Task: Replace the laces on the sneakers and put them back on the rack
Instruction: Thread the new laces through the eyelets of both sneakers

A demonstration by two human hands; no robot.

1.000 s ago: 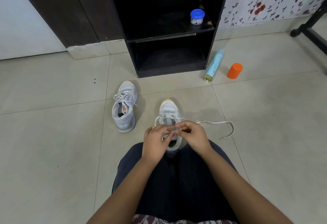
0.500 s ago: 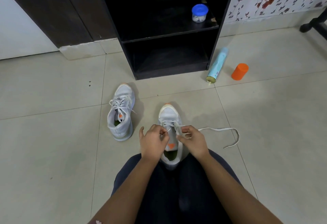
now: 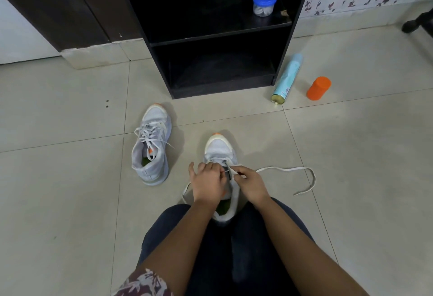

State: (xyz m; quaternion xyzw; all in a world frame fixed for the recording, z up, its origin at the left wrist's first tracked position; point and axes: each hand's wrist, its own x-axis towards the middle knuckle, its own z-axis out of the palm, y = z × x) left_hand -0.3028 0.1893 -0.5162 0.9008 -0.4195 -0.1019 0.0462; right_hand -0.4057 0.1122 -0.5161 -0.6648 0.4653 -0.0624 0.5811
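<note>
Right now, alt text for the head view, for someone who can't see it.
Left hand and right hand pinch a white lace over a grey sneaker on the floor, its loose end trailing right. A second sneaker, laced, stands left of it, before a black rack. A can and an orange cap sit right of the rack.

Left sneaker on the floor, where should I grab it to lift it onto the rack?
Probably the heel collar of the left sneaker, reached from above on your near side: it sits on its sole, opening upward, heel toward you, and the toe end carries loose laces.
</note>
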